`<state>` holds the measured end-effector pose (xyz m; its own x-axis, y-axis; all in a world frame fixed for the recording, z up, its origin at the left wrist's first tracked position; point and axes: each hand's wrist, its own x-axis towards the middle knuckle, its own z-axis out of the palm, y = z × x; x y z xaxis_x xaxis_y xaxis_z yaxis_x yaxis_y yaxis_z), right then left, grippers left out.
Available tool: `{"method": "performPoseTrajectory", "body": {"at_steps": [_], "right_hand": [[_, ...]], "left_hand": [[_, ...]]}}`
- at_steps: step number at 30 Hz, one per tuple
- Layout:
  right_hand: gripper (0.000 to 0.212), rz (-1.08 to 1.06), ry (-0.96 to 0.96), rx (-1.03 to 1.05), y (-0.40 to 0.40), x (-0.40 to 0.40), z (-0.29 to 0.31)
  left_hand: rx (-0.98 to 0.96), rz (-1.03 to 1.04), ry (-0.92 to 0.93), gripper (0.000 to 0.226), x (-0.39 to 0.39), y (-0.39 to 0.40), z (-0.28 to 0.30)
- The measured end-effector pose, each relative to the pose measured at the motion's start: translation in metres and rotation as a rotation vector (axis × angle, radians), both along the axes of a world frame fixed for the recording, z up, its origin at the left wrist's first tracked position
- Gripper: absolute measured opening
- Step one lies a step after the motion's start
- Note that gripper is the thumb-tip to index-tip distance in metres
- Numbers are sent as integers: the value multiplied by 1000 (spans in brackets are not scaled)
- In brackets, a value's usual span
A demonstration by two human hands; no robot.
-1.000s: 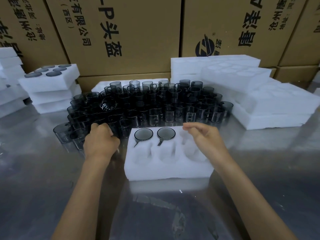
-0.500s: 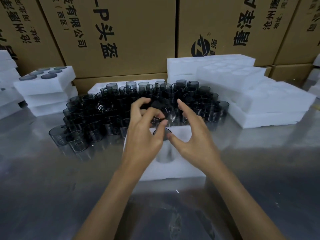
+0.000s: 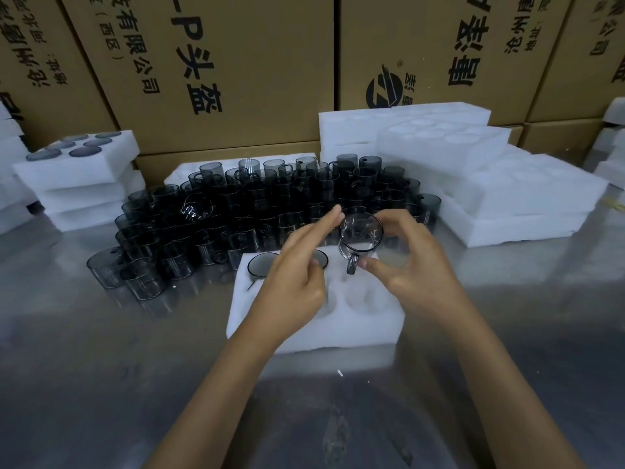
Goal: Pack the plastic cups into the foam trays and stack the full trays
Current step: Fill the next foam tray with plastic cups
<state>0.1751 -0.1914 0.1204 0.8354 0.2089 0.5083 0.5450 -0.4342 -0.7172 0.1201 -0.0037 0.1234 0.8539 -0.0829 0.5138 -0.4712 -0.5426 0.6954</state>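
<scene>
A white foam tray (image 3: 365, 324) lies in front of me with two smoky cups (image 3: 262, 265) seated in its back-left pockets. My right hand (image 3: 411, 265) holds a clear grey plastic cup (image 3: 360, 237) with a handle, tilted above the tray's back-right pocket. My left hand (image 3: 297, 275) hovers over the tray's middle, fingers spread, its fingertips touching the cup's left rim. A dense crowd of loose grey cups (image 3: 257, 208) stands behind the tray.
Filled foam trays (image 3: 77, 170) are stacked at the left. Empty foam trays (image 3: 490, 191) pile up at the right and back. Cardboard boxes (image 3: 216, 62) wall off the rear. The metal table (image 3: 101, 384) is bare near me.
Both hands reached into the cup crowd, and the right hand came back with one cup over the tray. The left hand moved from the left cups to the tray's middle.
</scene>
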Motion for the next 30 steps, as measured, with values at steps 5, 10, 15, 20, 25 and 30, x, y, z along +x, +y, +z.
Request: {"method": "performPoseTrajectory", "body": {"at_steps": [5,10,15,20,25,30], "right_hand": [[55,-66,65,-127,0,4,-10],[53,-113,99,-79,7,5,-19],[47,-160,89,-74,14,4,-25],[71,-139,115,-95,15,-1,-25],[65,-116,115,-236,9,-2,-19],[63,-38,253,-318,3,0,-19]], "left_hand": [[235,53,146,74,8,3,-15],[355,30,216,63,11,3,-16],[443,42,281,66,14,2,-16],[545,57,239,69,14,1,-18],[648,107,236,82,12,-3,-18],[761,110,257,80,11,-3,-21]]}}
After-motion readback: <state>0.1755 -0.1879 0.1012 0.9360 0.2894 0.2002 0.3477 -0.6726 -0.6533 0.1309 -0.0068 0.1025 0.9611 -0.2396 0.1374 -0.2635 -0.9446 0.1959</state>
